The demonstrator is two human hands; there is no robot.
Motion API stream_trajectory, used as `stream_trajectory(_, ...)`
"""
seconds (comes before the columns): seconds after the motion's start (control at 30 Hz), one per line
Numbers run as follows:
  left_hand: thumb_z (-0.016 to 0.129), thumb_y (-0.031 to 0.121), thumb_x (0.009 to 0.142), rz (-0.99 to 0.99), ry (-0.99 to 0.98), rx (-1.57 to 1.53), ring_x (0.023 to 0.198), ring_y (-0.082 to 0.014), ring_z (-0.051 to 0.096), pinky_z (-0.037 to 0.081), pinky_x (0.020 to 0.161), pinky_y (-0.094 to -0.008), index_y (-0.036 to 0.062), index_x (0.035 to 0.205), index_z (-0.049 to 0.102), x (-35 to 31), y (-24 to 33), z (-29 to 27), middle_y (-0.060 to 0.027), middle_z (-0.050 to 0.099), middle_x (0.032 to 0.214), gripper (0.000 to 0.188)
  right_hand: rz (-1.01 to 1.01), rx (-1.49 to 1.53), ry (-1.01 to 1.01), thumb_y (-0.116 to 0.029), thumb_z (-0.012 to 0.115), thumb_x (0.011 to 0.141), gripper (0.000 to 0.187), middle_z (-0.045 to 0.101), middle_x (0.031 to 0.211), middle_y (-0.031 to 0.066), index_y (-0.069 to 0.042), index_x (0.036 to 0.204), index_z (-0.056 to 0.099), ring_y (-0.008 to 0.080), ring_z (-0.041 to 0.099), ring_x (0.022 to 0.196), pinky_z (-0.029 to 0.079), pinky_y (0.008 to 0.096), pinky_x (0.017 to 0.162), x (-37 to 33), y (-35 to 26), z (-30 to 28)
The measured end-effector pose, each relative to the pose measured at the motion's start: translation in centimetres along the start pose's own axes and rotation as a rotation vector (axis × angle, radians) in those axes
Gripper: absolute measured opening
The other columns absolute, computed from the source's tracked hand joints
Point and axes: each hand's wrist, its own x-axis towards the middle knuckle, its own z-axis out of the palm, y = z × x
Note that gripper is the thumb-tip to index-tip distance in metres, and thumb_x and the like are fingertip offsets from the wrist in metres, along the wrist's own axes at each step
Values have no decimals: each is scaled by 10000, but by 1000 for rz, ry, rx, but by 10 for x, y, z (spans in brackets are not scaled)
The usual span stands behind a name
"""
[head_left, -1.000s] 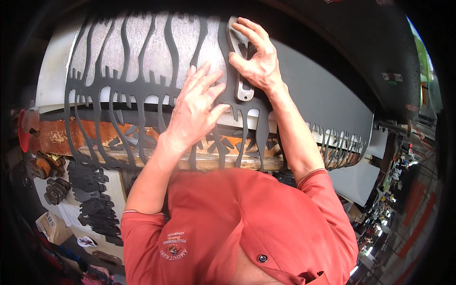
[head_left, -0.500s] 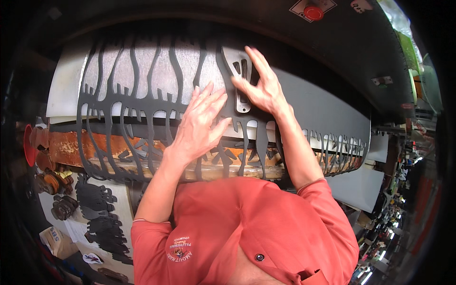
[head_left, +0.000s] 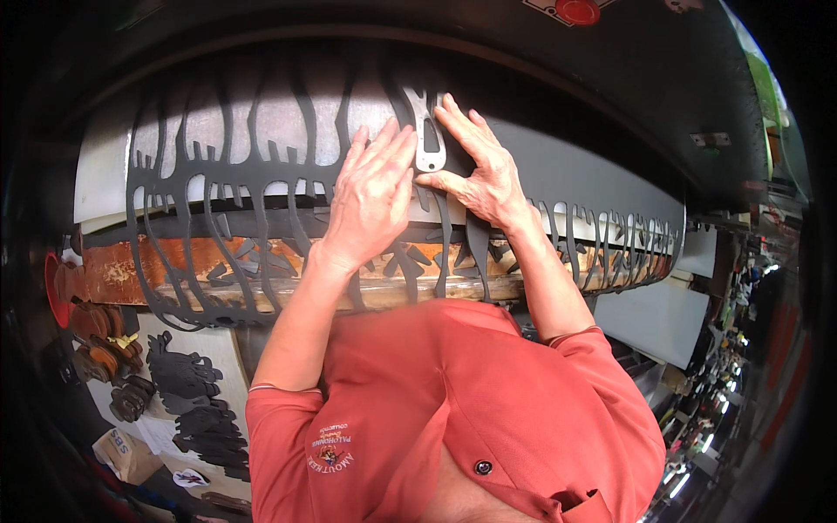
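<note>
A silver metal cutting die [head_left: 430, 160] with slots lies on a dark, flexible-looking sheet [head_left: 602, 179], its far end in the shadow under a dark overhanging machine part. My left hand [head_left: 366, 196] is laid out with straight fingers just left of the die, over the cut-out part of the sheet. To the die's right is my right hand [head_left: 486, 181], fingers extended and thumb spread toward the near end. Fingers and thumb of that hand appear to touch the die's edge. Long curved openings, left by cut shapes, run through the sheet's left part and its hanging near edge.
The dark machine beam [head_left: 523, 57] overhangs the far side, with a red button [head_left: 576, 11] on it. Small dark offcuts [head_left: 405, 261] lie on the worn wooden ledge [head_left: 139, 270] nearer me. Stacks of dark cut pieces [head_left: 187, 375] and a cardboard box [head_left: 126, 455] stand lower left.
The die has slid farther away, toward the overhanging beam. My right hand has shifted from partly over the die to beside it, and my left hand has come closer to it.
</note>
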Motion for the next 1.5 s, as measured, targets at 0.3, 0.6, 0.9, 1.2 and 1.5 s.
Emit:
stream_trajectory(0.3, 750, -68, 880, -92, 74, -267, 878, -350, 721, 586, 824, -457, -21, 1131, 721, -76, 57, -31, -182, 762, 1003, 257, -24, -59, 69, -468, 944, 761, 952, 663, 1416, 249, 4, 1497, 568, 388, 652, 1307, 498, 461, 1136, -1, 3, 9)
stream_trajectory(0.6, 783, -36, 875, 176, 187, 114, 670, -319, 618, 489, 648, -439, 23, 1066, 681, -124, 31, 13, -116, 667, 791, 225, 11, -27, 557, -88, 818, 942, 232, 743, 1008, 128, -7, 1138, 724, 226, 718, 884, 572, 329, 833, -60, -6, -47)
stream_trajectory(0.9, 721, 40, 982, 98, 217, 157, 813, -346, 688, 545, 756, -437, 14, 1035, 705, -123, 28, 14, -145, 737, 936, 62, 224, 122, 1599, -350, 597, 1103, 394, 628, 717, 0, -51, 863, 690, 89, 567, 669, 458, 266, 638, -150, 92, -268)
stream_trajectory(1.2, 724, -26, 969, 134, 265, 73, 887, -301, 685, 564, 776, -403, 2, 1064, 749, -107, 43, 7, -151, 718, 992, 102, 337, 101, 1125, -266, 644, 1080, 297, 665, 687, 5, -75, 858, 697, 74, 618, 609, 489, 253, 598, -230, 86, -223)
stream_trajectory(1.5, 764, 95, 942, 225, 78, 292, 964, -319, 689, 490, 953, -457, 66, 1059, 739, -95, 106, 76, -114, 735, 1002, 123, 379, -327, 696, -203, 677, 883, 233, 680, 766, 210, -32, 728, 647, 433, 709, 773, 587, 519, 706, -227, 94, -87)
